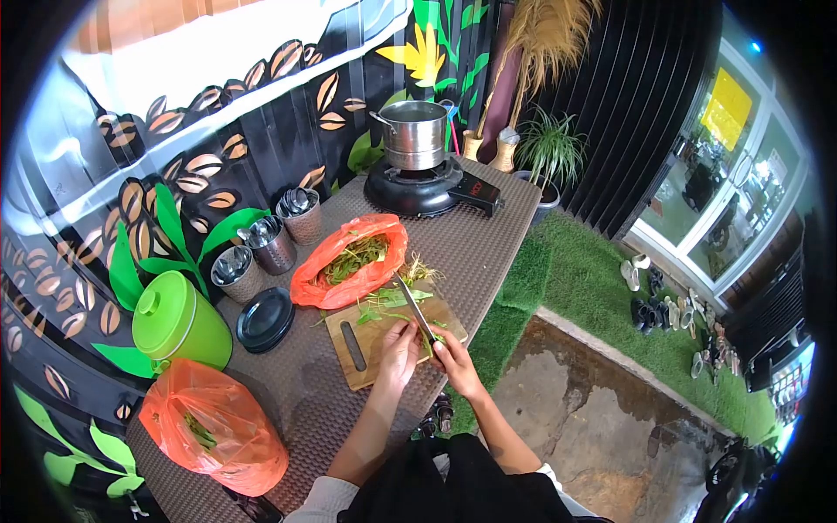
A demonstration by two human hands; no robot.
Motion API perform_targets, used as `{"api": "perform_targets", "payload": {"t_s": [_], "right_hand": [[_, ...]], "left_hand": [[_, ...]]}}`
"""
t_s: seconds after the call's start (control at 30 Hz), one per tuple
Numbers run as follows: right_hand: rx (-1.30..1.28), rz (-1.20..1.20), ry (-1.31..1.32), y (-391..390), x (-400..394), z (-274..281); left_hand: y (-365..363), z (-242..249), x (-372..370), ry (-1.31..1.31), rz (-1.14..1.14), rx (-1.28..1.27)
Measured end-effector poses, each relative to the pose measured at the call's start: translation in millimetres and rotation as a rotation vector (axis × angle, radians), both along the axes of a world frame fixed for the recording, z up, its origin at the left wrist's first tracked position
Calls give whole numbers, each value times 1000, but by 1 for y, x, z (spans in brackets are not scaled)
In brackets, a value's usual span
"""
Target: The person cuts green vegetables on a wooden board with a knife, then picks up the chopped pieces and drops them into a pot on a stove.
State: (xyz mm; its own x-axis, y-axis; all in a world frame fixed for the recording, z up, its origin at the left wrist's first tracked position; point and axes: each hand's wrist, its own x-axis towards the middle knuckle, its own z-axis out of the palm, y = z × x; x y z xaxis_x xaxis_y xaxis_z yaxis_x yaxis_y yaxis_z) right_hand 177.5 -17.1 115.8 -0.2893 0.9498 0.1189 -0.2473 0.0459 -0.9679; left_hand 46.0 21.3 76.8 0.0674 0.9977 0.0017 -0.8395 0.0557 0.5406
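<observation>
A wooden cutting board (356, 369) with a slot handle lies on the brown woven-pattern table (305, 418). Leafy green stems (384, 305) are scattered over its far part. My right hand (457, 361) is closed round the handle of a knife (412, 301), whose blade points away and to the left above the board. Close beside it, my left hand (399, 350) is over the board with its fingers drawn together near the greens; what they pinch is too small to make out. Just beyond the board, an open orange plastic bag (314, 277) holds more greens.
A pot (414, 135) stands on a black portable stove (410, 193) at the far end. Along the left are cutlery cups (272, 248), dark plates (266, 320), a green lidded container (183, 322) and a second orange bag (218, 427). The table's right edge borders grass.
</observation>
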Motion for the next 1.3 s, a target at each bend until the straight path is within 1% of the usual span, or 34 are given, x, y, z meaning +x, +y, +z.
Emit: {"api": "perform_targets", "payload": {"t_s": [0.1, 0.2, 0.37, 0.5, 0.57, 0.63, 0.7, 0.77, 0.87, 0.93, 1.0, 1.07, 1.23, 1.3], "right_hand": [[9, -9, -3, 1, 0, -1], [-3, 0, 22, 1, -1, 0], [-20, 25, 52, 1, 3, -1], [-29, 2, 71, 3, 4, -8], [-34, -12, 62, 1, 4, -7], [-39, -23, 52, 1, 4, -4], [26, -5, -5, 0, 2, -2], [14, -11, -3, 1, 2, -3], [14, -33, -14, 4, 2, -8], [25, -55, -30, 4, 2, -9], [22, -67, 8, 4, 0, -7], [17, -73, 13, 3, -1, -4], [29, -60, 23, 4, -1, -7], [-16, -53, 70, 4, 0, -9]], "left_hand": [[-2, 0, 0, 17, -24, 10], [-4, 0, 0, 34, -43, -39], [-1, -2, -7, 54, -148, -65], [-2, 14, -8, 28, -159, -96], [0, 18, -6, 53, -17, -99], [1, 13, -6, 43, -16, -87], [3, 7, -7, 36, -17, -75], [4, 1, -8, 49, -38, -64], [0, 13, -3, 69, 14, -62], [1, 10, -2, 67, 4, -59], [1, 9, -1, 64, -6, -55], [-1, 10, 0, 48, -63, -48], [1, 0, -3, 33, -120, -59], [1, 5, -3, 32, -129, -61]]}}
